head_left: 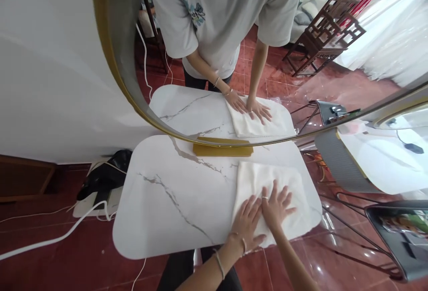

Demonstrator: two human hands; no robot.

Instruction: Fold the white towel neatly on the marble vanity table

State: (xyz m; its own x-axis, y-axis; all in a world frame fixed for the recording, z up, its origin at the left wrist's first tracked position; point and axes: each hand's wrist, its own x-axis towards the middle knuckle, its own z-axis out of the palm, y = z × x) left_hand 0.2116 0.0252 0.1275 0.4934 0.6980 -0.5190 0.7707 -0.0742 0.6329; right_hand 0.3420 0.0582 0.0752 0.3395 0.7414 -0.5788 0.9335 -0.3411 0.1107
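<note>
A white cloth [291, 182] lies spread on the right part of a white marble-patterned table [150, 219]. My left hand [248, 220], with bracelets on its wrist, rests flat on the cloth's left side, fingers extended. Just right of it, my right hand [277, 205] presses on the middle of the cloth with its fingers spread and a ring on one finger. The two hands touch or nearly touch at the fingers. Slight wrinkles show in the cloth above them.
A gold-framed mirror [214, 59] on a gold base [222, 149] stands at the table's back edge and reflects a person's torso and hands. On the right are a grey chair [397, 242] and another white table [384, 161]. A black bag [107, 173] and white cable [56, 239] lie left.
</note>
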